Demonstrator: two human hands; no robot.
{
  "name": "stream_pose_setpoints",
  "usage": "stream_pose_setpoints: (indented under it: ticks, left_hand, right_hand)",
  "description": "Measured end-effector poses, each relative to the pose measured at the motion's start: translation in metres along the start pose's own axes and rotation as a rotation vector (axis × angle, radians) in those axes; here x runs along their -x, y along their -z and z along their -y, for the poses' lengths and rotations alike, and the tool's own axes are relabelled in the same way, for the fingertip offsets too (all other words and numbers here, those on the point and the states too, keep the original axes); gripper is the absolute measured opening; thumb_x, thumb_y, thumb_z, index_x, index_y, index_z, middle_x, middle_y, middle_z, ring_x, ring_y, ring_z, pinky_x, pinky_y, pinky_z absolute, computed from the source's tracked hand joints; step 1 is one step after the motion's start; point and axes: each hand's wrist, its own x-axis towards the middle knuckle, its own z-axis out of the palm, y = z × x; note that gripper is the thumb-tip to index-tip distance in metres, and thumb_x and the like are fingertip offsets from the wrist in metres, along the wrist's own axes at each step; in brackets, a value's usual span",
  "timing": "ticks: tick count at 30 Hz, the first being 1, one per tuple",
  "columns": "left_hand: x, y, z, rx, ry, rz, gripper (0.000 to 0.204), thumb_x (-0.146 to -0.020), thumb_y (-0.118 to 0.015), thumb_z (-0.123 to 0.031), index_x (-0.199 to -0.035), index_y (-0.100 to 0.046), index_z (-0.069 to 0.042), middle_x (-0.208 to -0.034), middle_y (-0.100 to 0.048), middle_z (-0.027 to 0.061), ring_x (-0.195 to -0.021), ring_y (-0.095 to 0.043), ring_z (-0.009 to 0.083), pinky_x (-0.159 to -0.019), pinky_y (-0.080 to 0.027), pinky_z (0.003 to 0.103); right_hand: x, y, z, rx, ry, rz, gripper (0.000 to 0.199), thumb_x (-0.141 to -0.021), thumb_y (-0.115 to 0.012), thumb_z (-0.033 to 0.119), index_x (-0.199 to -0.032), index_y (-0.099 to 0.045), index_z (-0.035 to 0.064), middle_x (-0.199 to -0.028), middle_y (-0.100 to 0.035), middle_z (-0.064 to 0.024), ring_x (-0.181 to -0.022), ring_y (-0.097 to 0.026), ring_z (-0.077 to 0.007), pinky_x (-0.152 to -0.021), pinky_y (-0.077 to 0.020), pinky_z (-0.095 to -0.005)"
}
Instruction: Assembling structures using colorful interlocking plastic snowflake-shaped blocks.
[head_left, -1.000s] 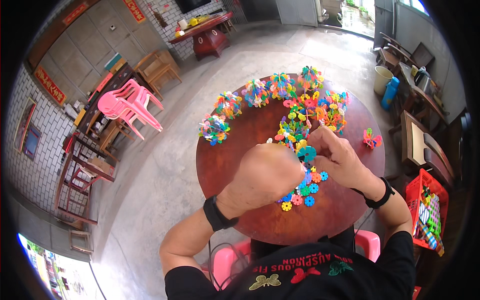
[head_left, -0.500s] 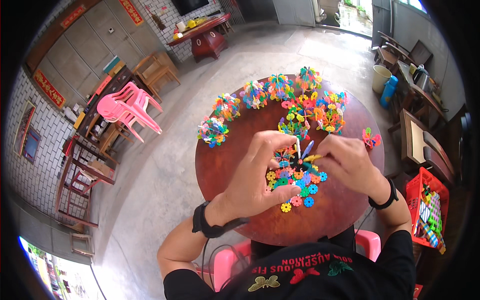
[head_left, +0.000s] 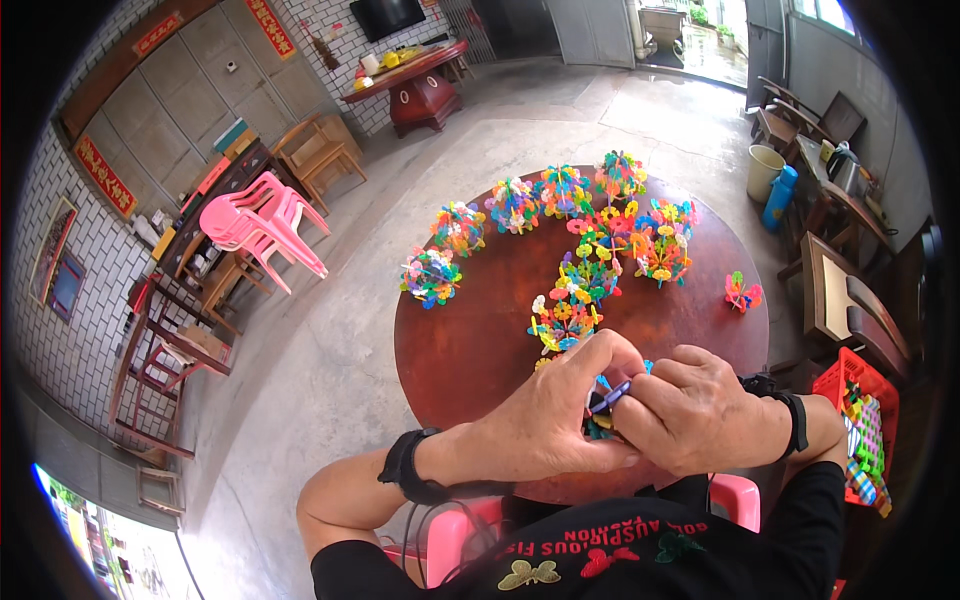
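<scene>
Near the front of the round wooden table point(head_left: 470, 360), my left hand point(head_left: 550, 415) curls its fingers and thumb around a small cluster of plastic flower discs. A purple disc point(head_left: 610, 396) of that cluster shows between my hands; the rest is mostly hidden. My right hand point(head_left: 690, 410) presses against it from the right, its fingers bent and closed on the cluster's edge. Just beyond my hands is a multicoloured disc ball point(head_left: 563, 322). Loose flower discs seen earlier are largely covered by my hands.
Several finished disc balls point(head_left: 514, 205) curve along the table's far and left side. A small pink disc piece point(head_left: 741, 292) lies at the right edge. On the right stands a red basket point(head_left: 830, 382) of toys. Stacked pink chairs point(head_left: 255, 225) are at the left.
Both hands have come nearer my body and closer together. My left hand, spread wider before, now curls round the cluster, and my right fingers have closed in against it.
</scene>
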Motion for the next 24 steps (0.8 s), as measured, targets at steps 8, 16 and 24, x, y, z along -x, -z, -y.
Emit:
stream_pose_setpoints:
  ticks: [8, 16, 24]
  left_hand:
    - [0.008, -0.006, -0.013, 0.386, 0.353, 0.085, 0.042, -0.081, -0.072, -0.016, -0.109, -0.043, -0.004, -0.091, -0.051, 0.0043, -0.085, -0.052, 0.0134, -0.077, -0.045, 0.031]
    - [0.028, -0.013, -0.007, 0.501, 0.327, 0.089, 0.045, -0.084, -0.070, -0.005, -0.119, -0.043, -0.006, -0.099, -0.051, 0.0026, -0.077, -0.052, 0.0054, -0.059, -0.045, 0.022]
    - [0.076, 0.032, 0.008, 0.348, 0.296, -0.615, 0.020, -0.076, -0.065, 0.003, -0.090, -0.053, -0.005, -0.088, -0.054, 0.0062, -0.070, -0.054, 0.0100, -0.058, -0.045, 0.022]
  right_hand:
    - [0.003, 0.006, 0.004, -0.080, 0.004, 0.000, 0.020, -0.067, -0.062, 0.016, -0.067, -0.043, 0.0095, -0.062, -0.037, -0.0013, -0.051, -0.044, -0.0133, -0.049, -0.0335, -0.0294]
    - [0.009, -0.005, 0.008, -0.080, 0.092, -0.033, 0.021, -0.064, -0.064, 0.018, -0.064, -0.043, 0.0119, -0.060, -0.034, 0.0011, -0.049, -0.042, -0.0098, -0.047, -0.0281, -0.0283]
    - [0.062, 0.007, -0.010, -0.231, -0.112, -0.133, 0.029, -0.065, -0.077, 0.016, -0.063, -0.048, 0.0104, -0.057, -0.040, 0.0006, -0.048, -0.042, -0.0141, -0.045, -0.0284, -0.0295]
